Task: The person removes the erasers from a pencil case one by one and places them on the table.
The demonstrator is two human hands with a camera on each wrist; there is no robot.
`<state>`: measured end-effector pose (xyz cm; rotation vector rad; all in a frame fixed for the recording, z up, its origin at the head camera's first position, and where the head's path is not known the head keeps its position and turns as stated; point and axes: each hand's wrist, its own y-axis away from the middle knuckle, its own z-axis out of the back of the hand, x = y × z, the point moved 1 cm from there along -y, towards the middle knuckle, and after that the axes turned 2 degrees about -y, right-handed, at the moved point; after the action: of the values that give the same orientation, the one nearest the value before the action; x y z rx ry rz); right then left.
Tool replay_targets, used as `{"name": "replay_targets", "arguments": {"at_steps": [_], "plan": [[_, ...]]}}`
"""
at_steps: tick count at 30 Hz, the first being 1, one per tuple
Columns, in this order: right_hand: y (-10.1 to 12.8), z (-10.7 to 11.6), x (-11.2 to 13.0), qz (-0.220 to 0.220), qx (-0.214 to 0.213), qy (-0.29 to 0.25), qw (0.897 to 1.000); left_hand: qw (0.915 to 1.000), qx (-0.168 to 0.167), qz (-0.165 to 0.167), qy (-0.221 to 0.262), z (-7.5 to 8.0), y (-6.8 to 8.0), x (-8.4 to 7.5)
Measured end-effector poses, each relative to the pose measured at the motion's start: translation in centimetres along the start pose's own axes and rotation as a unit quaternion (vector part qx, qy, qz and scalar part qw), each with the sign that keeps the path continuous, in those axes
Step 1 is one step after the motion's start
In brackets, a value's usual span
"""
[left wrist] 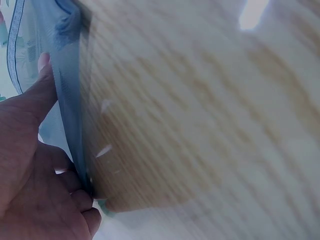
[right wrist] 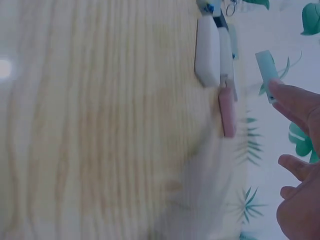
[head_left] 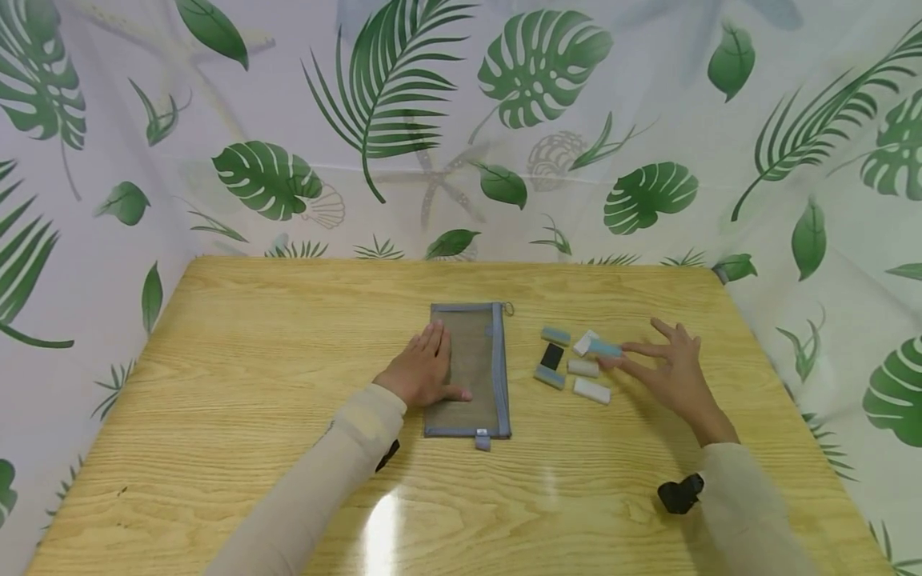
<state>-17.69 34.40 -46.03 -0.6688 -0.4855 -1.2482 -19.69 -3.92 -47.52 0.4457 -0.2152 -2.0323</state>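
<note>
A grey-blue mesh zip pouch (head_left: pixel 479 360) lies flat on the table. My left hand (head_left: pixel 418 372) rests on its left side with straight fingers, the thumb spread across the mesh. In the left wrist view the thumb and fingers lie along the edge of the pouch (left wrist: pixel 70 100). To the right, my right hand (head_left: pixel 677 380) pinches a light blue eraser (right wrist: pixel 265 70) between thumb and finger, above the table. Several small block erasers lie by it, among them a white eraser (head_left: pixel 592 390), a cream eraser (head_left: pixel 583 367), a black-wrapped one (head_left: pixel 552 356) and a pink eraser (right wrist: pixel 227 112).
Two grey-blue blocks lie at the group's left, one at the back (head_left: pixel 555 335) and one in front (head_left: pixel 550 377). The wooden table (head_left: pixel 252 360) meets a leaf-printed cloth (head_left: pixel 432 216) at its back and sides. A metal ring (head_left: pixel 509 309) hangs at the pouch's top corner.
</note>
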Motion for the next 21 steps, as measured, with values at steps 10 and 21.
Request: {"name": "replay_targets", "arguments": {"at_steps": [10, 21], "plan": [[2.8, 1.4, -2.7, -0.033, 0.034, -0.014, 0.999, 1.0000, 0.005, 0.003, 0.005, 0.0, -0.1, 0.1], [4.2, 0.8, -3.9, -0.051, 0.040, -0.026, 0.998, 0.9999, 0.006, 0.005, 0.009, 0.0, -0.1, 0.0]]}}
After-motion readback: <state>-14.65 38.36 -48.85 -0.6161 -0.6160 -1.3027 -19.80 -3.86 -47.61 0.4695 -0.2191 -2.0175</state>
